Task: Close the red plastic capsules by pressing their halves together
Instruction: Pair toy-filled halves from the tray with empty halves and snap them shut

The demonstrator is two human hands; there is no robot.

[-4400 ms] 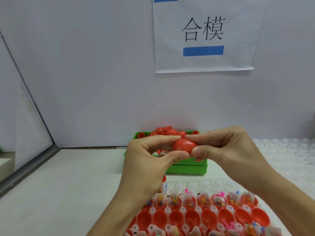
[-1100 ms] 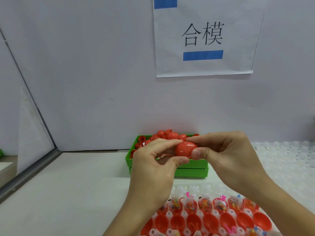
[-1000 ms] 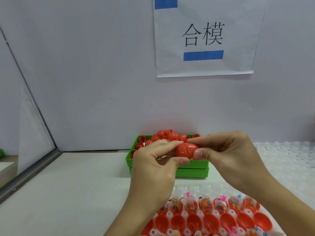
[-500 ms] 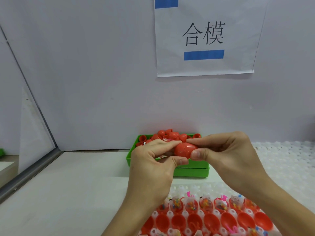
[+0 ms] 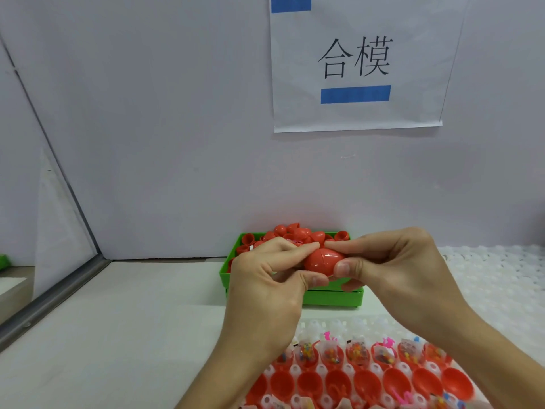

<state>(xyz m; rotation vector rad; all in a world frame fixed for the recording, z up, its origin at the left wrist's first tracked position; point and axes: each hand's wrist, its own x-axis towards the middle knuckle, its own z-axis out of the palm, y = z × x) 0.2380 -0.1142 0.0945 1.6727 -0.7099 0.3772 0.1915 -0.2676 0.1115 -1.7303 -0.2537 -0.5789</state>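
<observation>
Red plastic, egg-shaped, the capsule [image 5: 323, 260] sat pinched between both hands above the green bin [image 5: 333, 296] of loose halves. The left hand [image 5: 265, 290] gripped one end with thumb and forefinger; the right hand [image 5: 395, 273] clamped the other. A seam showed mid-shell. From the head view, I judged the halves needed a straight, even squeeze along the axis. Open halves waited in the white tray [image 5: 333, 324] on the desk [image 5: 132, 320].

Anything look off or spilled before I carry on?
Nothing spilled. Both hands, left and right, pinch one red capsule whose seam still shows. The green bin is heaped above its rim with red halves, none fallen out.
</observation>
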